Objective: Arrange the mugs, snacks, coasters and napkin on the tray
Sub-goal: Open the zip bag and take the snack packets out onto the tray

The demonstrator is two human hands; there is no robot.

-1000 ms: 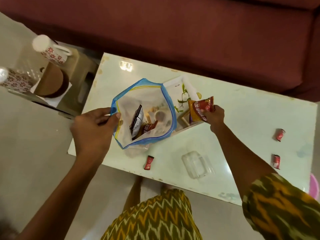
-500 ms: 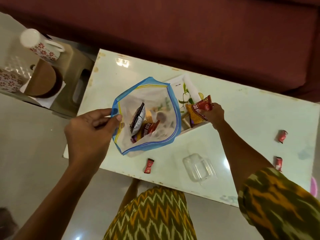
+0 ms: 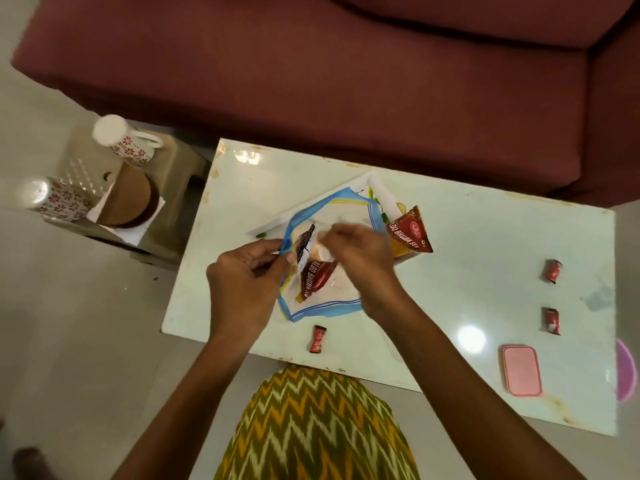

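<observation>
The desk (image 3: 485, 244) is glossy and mirrors a lamp; the zip bag (image 3: 329, 306) is clear plastic, the snack packets (image 3: 410, 233) shiny foil, the sofa (image 3: 311, 64) matt cloth.

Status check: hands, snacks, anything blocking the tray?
Left hand pinches bag rim; right hand inside bag, grip unclear. One packet on tray. Bag covers most of tray; mugs on stool.
</observation>
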